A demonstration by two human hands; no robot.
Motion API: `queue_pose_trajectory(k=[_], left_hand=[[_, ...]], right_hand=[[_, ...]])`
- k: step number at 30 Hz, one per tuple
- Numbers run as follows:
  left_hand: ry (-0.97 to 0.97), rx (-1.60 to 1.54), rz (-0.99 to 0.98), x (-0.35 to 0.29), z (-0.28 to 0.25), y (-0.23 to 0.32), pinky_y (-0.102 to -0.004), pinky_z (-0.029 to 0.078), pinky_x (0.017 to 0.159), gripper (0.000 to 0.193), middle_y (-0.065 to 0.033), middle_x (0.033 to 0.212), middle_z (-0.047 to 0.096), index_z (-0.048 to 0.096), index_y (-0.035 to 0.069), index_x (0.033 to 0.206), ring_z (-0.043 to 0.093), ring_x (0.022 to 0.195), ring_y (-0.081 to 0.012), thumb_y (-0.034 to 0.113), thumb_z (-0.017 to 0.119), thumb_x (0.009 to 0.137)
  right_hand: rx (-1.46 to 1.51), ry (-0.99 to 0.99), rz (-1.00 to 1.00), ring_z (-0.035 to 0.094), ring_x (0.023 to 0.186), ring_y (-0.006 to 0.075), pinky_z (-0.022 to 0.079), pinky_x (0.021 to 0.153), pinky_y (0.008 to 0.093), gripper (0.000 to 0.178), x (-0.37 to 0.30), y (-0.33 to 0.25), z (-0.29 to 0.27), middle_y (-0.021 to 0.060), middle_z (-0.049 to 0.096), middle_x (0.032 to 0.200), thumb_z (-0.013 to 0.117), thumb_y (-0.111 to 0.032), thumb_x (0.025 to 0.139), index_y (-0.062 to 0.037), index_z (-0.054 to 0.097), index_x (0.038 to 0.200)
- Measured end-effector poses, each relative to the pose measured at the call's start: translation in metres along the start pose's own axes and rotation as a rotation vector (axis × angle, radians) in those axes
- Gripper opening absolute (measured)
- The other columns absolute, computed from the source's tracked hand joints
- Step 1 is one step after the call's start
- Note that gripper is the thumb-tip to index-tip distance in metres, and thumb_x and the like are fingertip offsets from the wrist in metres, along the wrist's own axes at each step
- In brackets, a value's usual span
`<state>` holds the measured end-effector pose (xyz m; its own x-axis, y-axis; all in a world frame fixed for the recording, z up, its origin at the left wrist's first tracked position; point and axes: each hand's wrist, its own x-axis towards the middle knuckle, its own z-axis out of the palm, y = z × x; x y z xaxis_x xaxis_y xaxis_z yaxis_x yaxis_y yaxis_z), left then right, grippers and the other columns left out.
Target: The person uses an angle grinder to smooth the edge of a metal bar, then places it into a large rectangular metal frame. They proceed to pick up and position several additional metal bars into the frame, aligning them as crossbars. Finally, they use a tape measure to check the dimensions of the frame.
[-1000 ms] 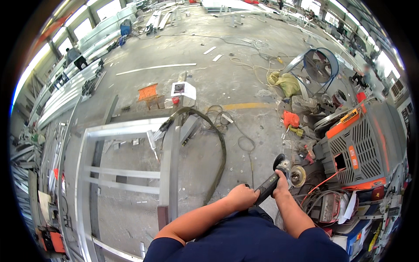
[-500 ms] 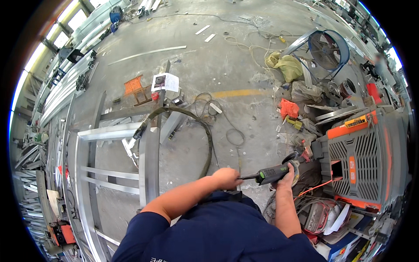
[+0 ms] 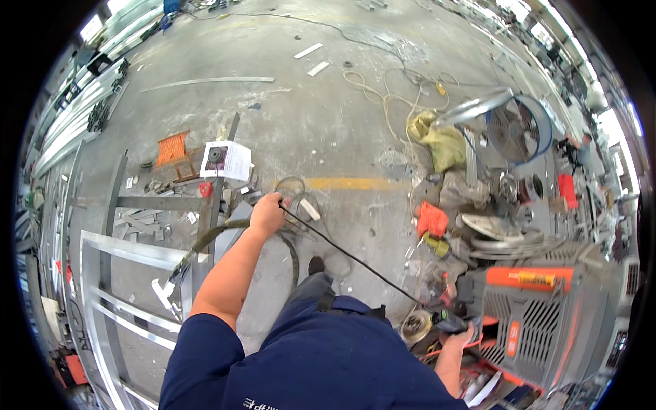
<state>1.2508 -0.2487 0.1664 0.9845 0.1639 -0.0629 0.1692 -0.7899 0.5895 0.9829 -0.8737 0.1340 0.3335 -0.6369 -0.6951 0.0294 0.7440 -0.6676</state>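
Observation:
My left hand (image 3: 268, 213) is stretched out ahead to the left, its fingers closed round a black power cord (image 3: 345, 253). The cord runs taut, slanting back toward the angle grinder (image 3: 447, 321) low on the right. My right hand (image 3: 459, 337) grips that grinder by its dark body, close to the large grey-and-orange case. The grinder's round disc (image 3: 415, 326) points left. Below my left hand, a thick dark sleeved hose (image 3: 212, 236) curves beside a welded metal frame (image 3: 130, 249).
The grey-and-orange slatted case (image 3: 526, 321) stands at my right, with cables and clutter below it. Beyond lie an orange bag (image 3: 431, 219), a yellow-green sack (image 3: 437, 140) and a blue round fan (image 3: 519, 130). A paper sheet (image 3: 236, 160) rests on the frame's far beam.
My left hand has moved from beside the grinder, forward and left, drawing the cord out. The grinder in my right hand has come nearer me and turned, its disc now facing left.

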Motion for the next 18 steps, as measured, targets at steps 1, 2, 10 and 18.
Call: queue_pose_trajectory(k=[1, 2, 10, 18], left_hand=[[0.058, -0.049, 0.034, 0.029, -0.008, 0.009, -0.0457, 0.05, 0.078, 0.031, -0.0209, 0.099, 0.067, 0.063, -0.001, 0.085, 0.062, 0.091, -0.0443, 0.028, 0.061, 0.095], [0.13, -0.082, 0.048, 0.052, -0.021, 0.011, -0.0446, 0.05, 0.078, 0.031, -0.0208, 0.102, 0.067, 0.061, -0.002, 0.085, 0.062, 0.092, -0.0443, 0.027, 0.062, 0.095], [0.148, -0.182, 0.175, 0.224, -0.073, 0.033, -0.0473, 0.049, 0.074, 0.03, -0.0184, 0.099, 0.065, 0.061, 0.0, 0.086, 0.06, 0.089, -0.0438, 0.028, 0.061, 0.097], [-0.035, 0.071, -0.216, 0.339, -0.059, -0.046, -0.0507, 0.048, 0.076, 0.039, -0.0235, 0.088, 0.066, 0.066, 0.001, 0.087, 0.062, 0.089, -0.0448, 0.037, 0.056, 0.098]], right_hand=[[0.017, -0.066, -0.042, 0.06, 0.108, 0.0326, 0.046, 0.096, 0.0557, 0.056, 0.015, -0.002, 0.018, 0.0071, 0.062, 0.121, 0.065, -0.051, 0.078, -0.0149, 0.058, 0.12], [0.017, -0.019, -0.055, 0.06, 0.107, 0.0334, 0.046, 0.096, 0.056, 0.057, 0.01, 0.004, 0.058, 0.0075, 0.062, 0.122, 0.065, -0.052, 0.078, -0.0149, 0.058, 0.121], [-0.069, 0.015, 0.021, 0.061, 0.103, 0.0311, 0.048, 0.094, 0.0508, 0.053, 0.071, 0.047, 0.289, 0.0066, 0.063, 0.115, 0.065, -0.054, 0.077, -0.0151, 0.059, 0.112], [-0.198, -0.094, 0.226, 0.062, 0.101, 0.0286, 0.051, 0.092, 0.0477, 0.047, 0.185, 0.125, 0.607, 0.0038, 0.064, 0.112, 0.065, -0.053, 0.078, -0.0157, 0.06, 0.107]])
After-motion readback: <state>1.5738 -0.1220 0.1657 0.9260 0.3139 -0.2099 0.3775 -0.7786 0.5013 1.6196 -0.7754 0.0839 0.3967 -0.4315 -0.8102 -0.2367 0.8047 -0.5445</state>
